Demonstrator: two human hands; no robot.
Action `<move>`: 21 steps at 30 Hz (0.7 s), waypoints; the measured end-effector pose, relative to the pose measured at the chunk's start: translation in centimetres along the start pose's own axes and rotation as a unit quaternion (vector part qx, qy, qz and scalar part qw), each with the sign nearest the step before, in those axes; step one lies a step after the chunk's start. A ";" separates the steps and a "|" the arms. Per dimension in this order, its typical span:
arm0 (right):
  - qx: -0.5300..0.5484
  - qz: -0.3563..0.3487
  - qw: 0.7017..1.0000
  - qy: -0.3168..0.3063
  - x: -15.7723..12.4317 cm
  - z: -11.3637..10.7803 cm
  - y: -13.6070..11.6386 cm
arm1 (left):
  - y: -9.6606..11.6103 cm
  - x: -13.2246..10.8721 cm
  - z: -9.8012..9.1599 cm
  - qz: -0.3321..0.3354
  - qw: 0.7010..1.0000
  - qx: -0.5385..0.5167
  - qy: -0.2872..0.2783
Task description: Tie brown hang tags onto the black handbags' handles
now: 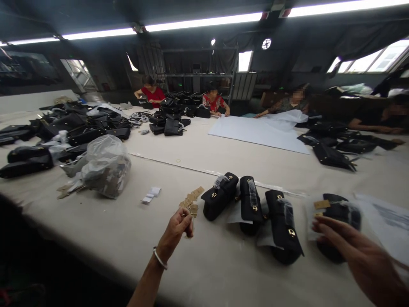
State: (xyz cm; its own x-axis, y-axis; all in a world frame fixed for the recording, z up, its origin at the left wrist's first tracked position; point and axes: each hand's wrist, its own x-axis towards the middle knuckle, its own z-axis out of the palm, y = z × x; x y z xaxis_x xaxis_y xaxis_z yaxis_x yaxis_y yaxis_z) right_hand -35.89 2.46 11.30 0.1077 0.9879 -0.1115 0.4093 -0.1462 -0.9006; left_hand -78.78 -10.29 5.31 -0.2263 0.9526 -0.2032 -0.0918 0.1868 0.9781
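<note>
Across the broad tabletop (pixel 105 230), I see from my end of the feed a white sheet (pixel 258 133) spread flat on the far side, where its full width has room. A clear sack (pixel 107 168) slumps to my left, well apart from the near row of four bags (pixel 222 196). Those sit with wrapped handles up, probably so each handle stays easy to get at. My right grip (pixel 348 249) is over the bag farthest right; my left grip (pixel 179 224) is curled closed, but I can't tell what, if anything, is inside it. The tan bunch (pixel 190 199) of tags lies right by those fingers, presumably for short reaches. White slips (pixel 151 195) rest beyond, apart from it. Smallest, a tan tag (pixel 318 215) appears pinched in my right grip, held by the edge, I judge, for fine control near the handle.
</note>
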 end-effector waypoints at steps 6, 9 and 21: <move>0.219 0.043 0.916 -0.333 -7.2 12.0 -6.9 | 5.6 -2.3 5.3 0.019 0.993 -0.020 -0.116; 0.250 0.044 0.862 -0.439 -9.3 14.6 -7.6 | 7.0 -2.8 7.5 0.032 0.989 -0.025 -0.143; 0.300 0.046 0.873 -0.380 -10.0 12.8 -5.7 | 7.0 -1.2 12.3 0.054 0.973 -0.152 -0.162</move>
State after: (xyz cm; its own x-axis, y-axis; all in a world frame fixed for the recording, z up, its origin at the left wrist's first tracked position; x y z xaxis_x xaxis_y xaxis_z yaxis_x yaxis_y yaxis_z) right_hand -50.94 -5.97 12.18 -0.6116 0.7553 -0.2354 -0.1436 -0.3986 -0.9058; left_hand -67.22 -7.18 12.94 0.0623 0.9977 -0.0259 -0.3790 0.0477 0.9242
